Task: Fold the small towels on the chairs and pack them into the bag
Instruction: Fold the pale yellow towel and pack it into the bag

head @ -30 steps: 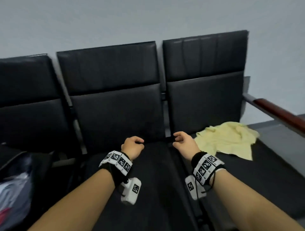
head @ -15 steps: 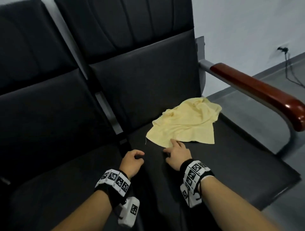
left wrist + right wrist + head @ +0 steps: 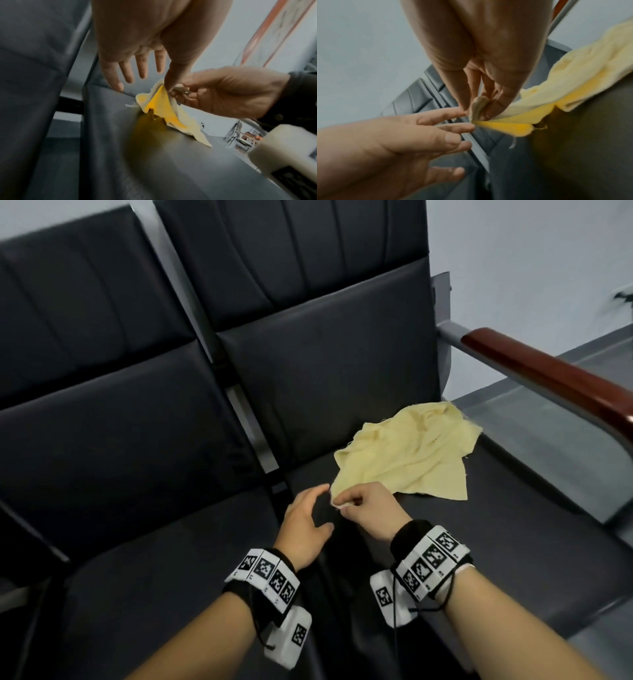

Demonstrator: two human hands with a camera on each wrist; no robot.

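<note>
Yellow towel [image 3: 407, 453] is lying crumpled on the seat of the black chair [image 3: 513, 542] with the wooden armrest [image 3: 548, 378], long axis running from its near-left corner toward the armrest. Right hand [image 3: 370, 508] is pinching that near-left corner, lifting it off the seat. Left hand [image 3: 305, 525] is hovering just left of the corner, fingers relaxed, holding nothing. No readable writing, only black-and-white marker squares on the wristbands [image 3: 428, 563].

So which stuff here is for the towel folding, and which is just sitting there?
For the job:
- yellow towel, crumpled on the seat
- right hand, pinching its near corner
- left hand, open beside it
- chair seat

Just there:
- wooden armrest
- neighbouring chair
</note>
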